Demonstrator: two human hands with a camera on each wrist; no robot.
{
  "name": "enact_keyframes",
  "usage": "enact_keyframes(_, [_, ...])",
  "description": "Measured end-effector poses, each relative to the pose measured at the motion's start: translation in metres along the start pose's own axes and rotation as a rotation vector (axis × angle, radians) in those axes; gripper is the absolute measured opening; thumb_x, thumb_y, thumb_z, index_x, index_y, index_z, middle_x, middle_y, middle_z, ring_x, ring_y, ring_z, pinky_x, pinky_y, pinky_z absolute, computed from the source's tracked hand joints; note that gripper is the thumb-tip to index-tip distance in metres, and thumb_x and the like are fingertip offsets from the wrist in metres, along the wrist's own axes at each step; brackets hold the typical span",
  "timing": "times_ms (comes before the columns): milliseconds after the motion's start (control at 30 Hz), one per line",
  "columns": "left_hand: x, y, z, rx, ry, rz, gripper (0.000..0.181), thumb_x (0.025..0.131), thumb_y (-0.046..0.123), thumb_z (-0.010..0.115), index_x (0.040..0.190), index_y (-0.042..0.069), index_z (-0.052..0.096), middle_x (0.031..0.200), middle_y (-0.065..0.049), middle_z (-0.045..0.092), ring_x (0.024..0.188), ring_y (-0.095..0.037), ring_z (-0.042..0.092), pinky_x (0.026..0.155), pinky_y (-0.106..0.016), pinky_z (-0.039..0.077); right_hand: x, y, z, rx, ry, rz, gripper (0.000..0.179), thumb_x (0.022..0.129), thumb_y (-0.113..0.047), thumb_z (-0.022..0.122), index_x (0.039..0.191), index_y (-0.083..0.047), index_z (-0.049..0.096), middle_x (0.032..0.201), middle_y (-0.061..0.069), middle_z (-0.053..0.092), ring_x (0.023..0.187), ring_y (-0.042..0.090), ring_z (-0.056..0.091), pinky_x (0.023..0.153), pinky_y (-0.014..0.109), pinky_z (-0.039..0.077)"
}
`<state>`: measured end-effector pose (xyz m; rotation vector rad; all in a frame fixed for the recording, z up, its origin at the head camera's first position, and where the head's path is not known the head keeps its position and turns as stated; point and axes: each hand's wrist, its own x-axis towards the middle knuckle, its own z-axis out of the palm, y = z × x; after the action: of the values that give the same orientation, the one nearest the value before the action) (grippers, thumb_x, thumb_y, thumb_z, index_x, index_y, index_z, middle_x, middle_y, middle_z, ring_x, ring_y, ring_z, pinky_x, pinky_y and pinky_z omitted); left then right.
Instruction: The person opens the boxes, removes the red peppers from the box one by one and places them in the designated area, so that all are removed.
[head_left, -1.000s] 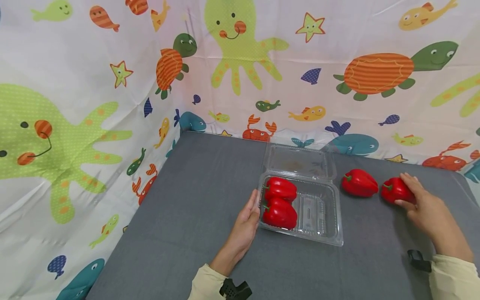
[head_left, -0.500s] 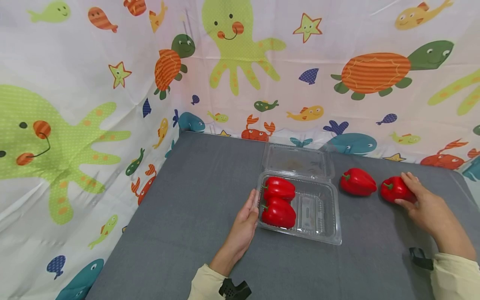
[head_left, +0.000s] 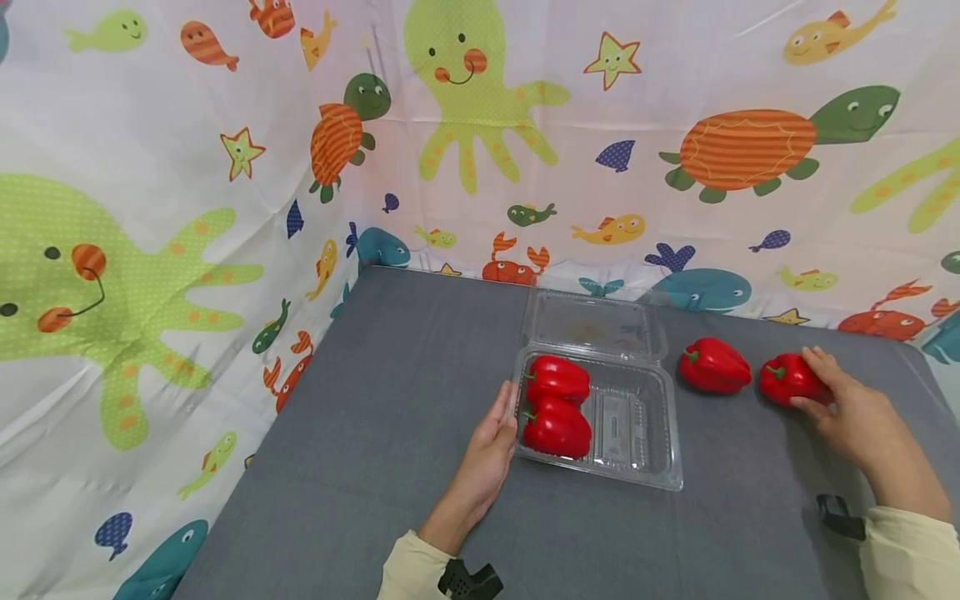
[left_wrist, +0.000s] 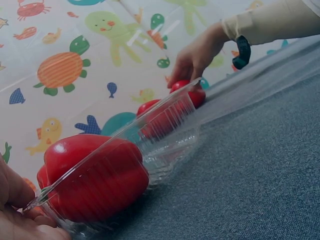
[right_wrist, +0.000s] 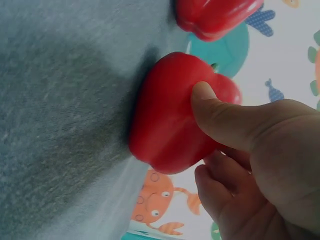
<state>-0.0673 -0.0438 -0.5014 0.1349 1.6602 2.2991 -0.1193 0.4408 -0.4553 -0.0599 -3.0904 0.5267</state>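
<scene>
A clear plastic clamshell container [head_left: 637, 425] lies on the table with its lid [head_left: 592, 325] folded back. Two red bell peppers, an upper one [head_left: 558, 380] and a lower one [head_left: 557, 427], fill its left side. My left hand [head_left: 483, 462] holds the container's left rim; in the left wrist view the rim sits between thumb and fingers. Right of the container, a third bell pepper [head_left: 714, 366] rests on the table. Beside it, my right hand [head_left: 862, 425] grips another bell pepper [right_wrist: 175, 115], thumb on one side and fingers on the other. That pepper appears to rest on the table.
The grey tabletop [head_left: 360, 467] reaches the curtain [head_left: 570, 183] with sea-animal prints at the back and left. The lid's far edge lies close to the back curtain. Dark straps with cameras sit at both sleeves.
The view shifts slightly. Both hands, the container and the peppers stay in the same places.
</scene>
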Motion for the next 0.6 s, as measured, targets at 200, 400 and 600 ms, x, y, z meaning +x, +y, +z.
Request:
enact_keyframes(200, [0.000,-0.001,-0.001,0.005,-0.005,-0.008,0.063,0.115,0.009,0.033,0.172,0.017,0.006,0.178,0.003,0.008,0.164,-0.017,0.003,0.131,-0.048,0.011,-0.009,-0.027,-0.007,-0.006,0.023,-0.067,0.095,0.094,-0.016,0.080,0.168,-0.009,0.021,0.166,0.031,0.024,0.135,0.067,0.036,0.093,0.084,0.038])
enact_keyframes(400, [0.000,0.001,-0.001,0.008,-0.008,0.000,0.064,0.115,0.010,0.034,0.172,0.017,0.005,0.178,0.003,0.007,0.164,-0.018,0.003,0.131,-0.049,0.011,-0.017,-0.074,-0.020,0.017,0.042,-0.193,0.089,0.097,-0.028,0.078,0.169,-0.017,0.026,0.168,0.024,0.030,0.125,0.068,0.048,0.090,0.083,0.041])
enact_keyframes(600, [0.001,0.000,0.000,0.008,-0.005,0.006,0.063,0.115,0.010,0.034,0.172,0.018,0.007,0.178,0.002,0.008,0.164,-0.021,0.004,0.130,-0.050,0.012,-0.031,-0.119,-0.020,0.107,0.097,-0.351,0.093,0.090,-0.023,0.086,0.168,-0.023,0.034,0.162,0.022,0.045,0.120,0.059,0.061,0.085,0.072,0.052])
